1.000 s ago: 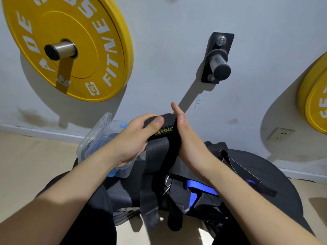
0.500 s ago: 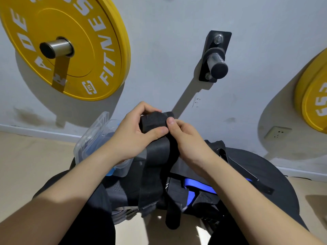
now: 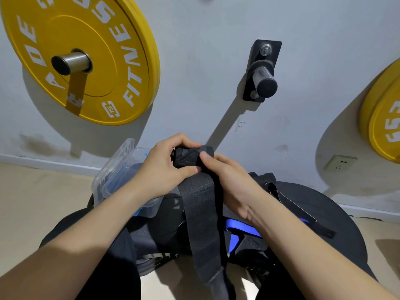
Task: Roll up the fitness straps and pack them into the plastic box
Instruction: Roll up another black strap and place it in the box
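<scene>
slippage threatened: left hand [image 3: 163,169] and right hand [image 3: 230,180] pinched the strap roll [image 3: 190,155]; its tail [image 3: 205,234] (long, loose) could drag it undone.

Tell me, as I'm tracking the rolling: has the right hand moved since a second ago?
Yes. The right hand has dropped away from the wall peg, its thumb now lying on the rolled strap.

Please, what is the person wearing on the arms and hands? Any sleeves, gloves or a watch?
Nothing shows. The left hand and right hand are bare, without gloves, rings or watch; both forearms are bare, no sleeve in view.
</scene>
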{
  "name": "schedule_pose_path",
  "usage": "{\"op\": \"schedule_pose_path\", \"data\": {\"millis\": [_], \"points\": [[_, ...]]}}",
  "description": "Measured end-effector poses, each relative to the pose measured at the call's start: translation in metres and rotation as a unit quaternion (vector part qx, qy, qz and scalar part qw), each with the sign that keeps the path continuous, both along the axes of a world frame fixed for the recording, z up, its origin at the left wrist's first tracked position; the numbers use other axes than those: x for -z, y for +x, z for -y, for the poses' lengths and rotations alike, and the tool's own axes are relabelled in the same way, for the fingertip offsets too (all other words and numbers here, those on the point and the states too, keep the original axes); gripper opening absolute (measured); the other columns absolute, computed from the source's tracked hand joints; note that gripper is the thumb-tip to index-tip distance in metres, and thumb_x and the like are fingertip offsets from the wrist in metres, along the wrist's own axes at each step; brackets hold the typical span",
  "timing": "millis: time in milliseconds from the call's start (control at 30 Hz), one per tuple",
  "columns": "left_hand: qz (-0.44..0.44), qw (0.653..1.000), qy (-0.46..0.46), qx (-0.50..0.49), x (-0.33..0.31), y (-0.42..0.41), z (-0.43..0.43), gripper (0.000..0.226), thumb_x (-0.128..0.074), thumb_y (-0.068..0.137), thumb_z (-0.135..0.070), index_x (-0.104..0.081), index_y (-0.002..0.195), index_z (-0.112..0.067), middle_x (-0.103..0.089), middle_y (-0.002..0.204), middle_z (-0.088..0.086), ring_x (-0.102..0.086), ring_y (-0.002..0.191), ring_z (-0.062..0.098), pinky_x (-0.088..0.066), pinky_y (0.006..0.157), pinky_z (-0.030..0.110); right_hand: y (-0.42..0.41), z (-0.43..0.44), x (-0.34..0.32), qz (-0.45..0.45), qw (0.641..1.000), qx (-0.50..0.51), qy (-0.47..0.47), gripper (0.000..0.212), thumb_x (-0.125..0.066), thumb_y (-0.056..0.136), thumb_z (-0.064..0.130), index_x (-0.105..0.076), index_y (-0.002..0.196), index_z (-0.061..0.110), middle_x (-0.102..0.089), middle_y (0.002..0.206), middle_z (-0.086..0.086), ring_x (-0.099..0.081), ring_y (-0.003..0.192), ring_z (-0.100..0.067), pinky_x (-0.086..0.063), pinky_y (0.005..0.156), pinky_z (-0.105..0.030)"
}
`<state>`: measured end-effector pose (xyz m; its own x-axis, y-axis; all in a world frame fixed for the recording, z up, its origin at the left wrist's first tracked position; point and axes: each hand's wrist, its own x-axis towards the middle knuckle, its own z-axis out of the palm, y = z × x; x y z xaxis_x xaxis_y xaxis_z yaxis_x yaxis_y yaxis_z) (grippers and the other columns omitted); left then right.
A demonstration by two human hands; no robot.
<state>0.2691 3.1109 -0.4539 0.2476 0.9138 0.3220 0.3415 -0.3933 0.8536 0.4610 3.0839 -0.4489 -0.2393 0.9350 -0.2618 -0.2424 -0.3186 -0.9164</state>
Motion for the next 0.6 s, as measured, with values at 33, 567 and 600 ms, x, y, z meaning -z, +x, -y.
{"op": "schedule_pose_path", "data": {"millis": [33,567,600], "points": [[0.0,1.0,-0.003,0.003,0.0,0.0007,0.0007,0.042,-0.092,0.081,-0.005,-0.074,0.111,-0.028,-0.077,0.109,-0.01,-0.075,0.105,0.013,-0.063,0.095,0.042,-0.0001,0.0006,0.0014,-0.001,1.0,0.012,0.003,0.037,-0.071,0.104,0.031,-0.066,0.134,0.011,-0.078,0.12,-0.021,-0.079,0.1,-0.03,-0.065,0.079,-0.038],[0.05,0.998,-0.027,-0.035,-0.0003,-0.0028,-0.0007,0.044,-0.084,0.091,-0.003,-0.079,0.124,-0.031,-0.08,0.114,-0.013,-0.075,0.107,0.004,-0.059,0.089,0.018,0.0051,-0.0034,0.0017,0.058,0.998,0.001,0.007,0.064,-0.073,0.097,0.003,-0.051,0.153,0.025,-0.079,0.119,-0.017,-0.079,0.108,-0.032,-0.06,0.102,-0.049],[0.055,0.997,-0.032,-0.041,-0.0008,-0.0033,-0.0008,0.042,-0.085,0.09,-0.004,-0.08,0.122,-0.031,-0.08,0.113,-0.013,-0.075,0.107,0.004,-0.059,0.09,0.02,0.0055,-0.0034,0.0009,0.052,0.999,-0.001,0.005,0.062,-0.072,0.097,0.002,-0.052,0.152,0.024,-0.079,0.12,-0.018,-0.079,0.109,-0.033,-0.059,0.104,-0.05]]}}
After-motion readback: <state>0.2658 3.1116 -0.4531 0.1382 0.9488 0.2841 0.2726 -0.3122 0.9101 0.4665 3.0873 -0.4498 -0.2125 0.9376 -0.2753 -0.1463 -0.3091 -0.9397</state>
